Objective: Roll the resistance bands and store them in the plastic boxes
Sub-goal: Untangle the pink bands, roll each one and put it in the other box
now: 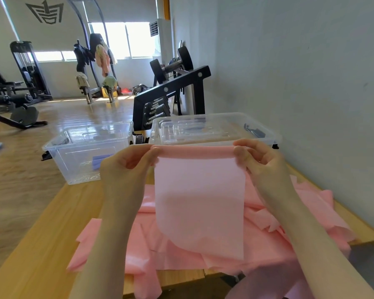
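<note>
Heap of pink bands (268, 251) spread over the wooden table (39, 251) up close. Above it, left hand (125, 167) and right hand (261, 160) pinching the rolled top edge of one pink band (199, 197), rest hanging down. Further back, open clear box (86, 147), then lidded box (214, 129).

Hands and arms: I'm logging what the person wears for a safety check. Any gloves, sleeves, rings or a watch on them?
None visible. The left hand and right hand are bare, without gloves or rings, and both forearms are uncovered, with no sleeves, watch or bracelet in view.
</note>
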